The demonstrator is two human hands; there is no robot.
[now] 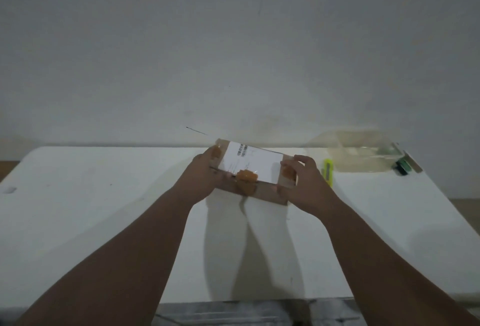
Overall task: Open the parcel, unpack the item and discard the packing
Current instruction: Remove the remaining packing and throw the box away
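**Parcel gripped at both ends above white table**

Head view. Parcel (253, 169): flat brown cardboard box, white shipping label (253, 163) on top, brown tape patches at the left end, the right end and the near edge. Held just over the far middle of the table (104, 208), tilted a little, far-left corner highest. Barcode on the label visible but print too blurred to read. Underside hidden; contact with the table surface impossible to judge.

Left hand (201, 180): clamped on the parcel's left end, thumb on top near the tape patch, fingers wrapped under and out of sight. Right hand (304, 182): closed on the right end, thumb on the near side, index finger raised and bent above the top edge, remaining fingers concealed behind the box. Both forearms stretched forward from the lower corners, elbows cut off by the frame.

To the right, apart from the parcel: yellow-green utility knife (328, 171) lying flat; beyond it a clear plastic container (358, 154), contents hard to make out; a dark green object (402, 167) beside it, unidentifiable.
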